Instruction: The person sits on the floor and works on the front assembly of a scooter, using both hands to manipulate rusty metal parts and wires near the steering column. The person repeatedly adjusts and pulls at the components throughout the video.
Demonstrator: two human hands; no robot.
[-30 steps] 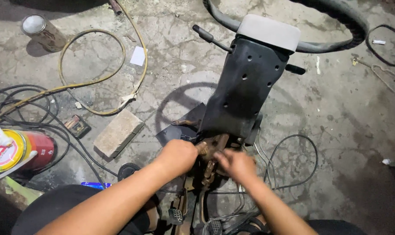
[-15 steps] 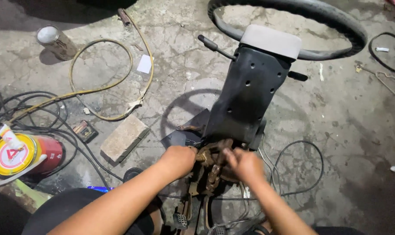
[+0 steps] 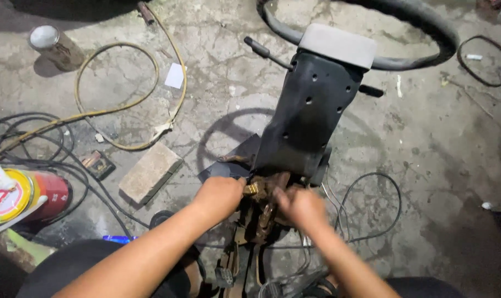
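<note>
A steering column assembly lies on the concrete floor: a black plastic shroud with holes, a grey pad on top and a steering wheel at the far end. At the near end sits a rusty brown metal bracket. My left hand grips a small brass-coloured part on the left side of that bracket. Blurred by motion, my right hand presses against the bracket's right side. What lies under the right palm is hidden.
A brick lies left of the hands. A yellow hose loops behind it, with black cables further left. A red and yellow can stands at the left edge, a metal tin at the far left. Thin wires trail right.
The view has shifted slightly downward and right. Both hands stay on the rusty bracket; the right hand has moved a little and is blurred.
</note>
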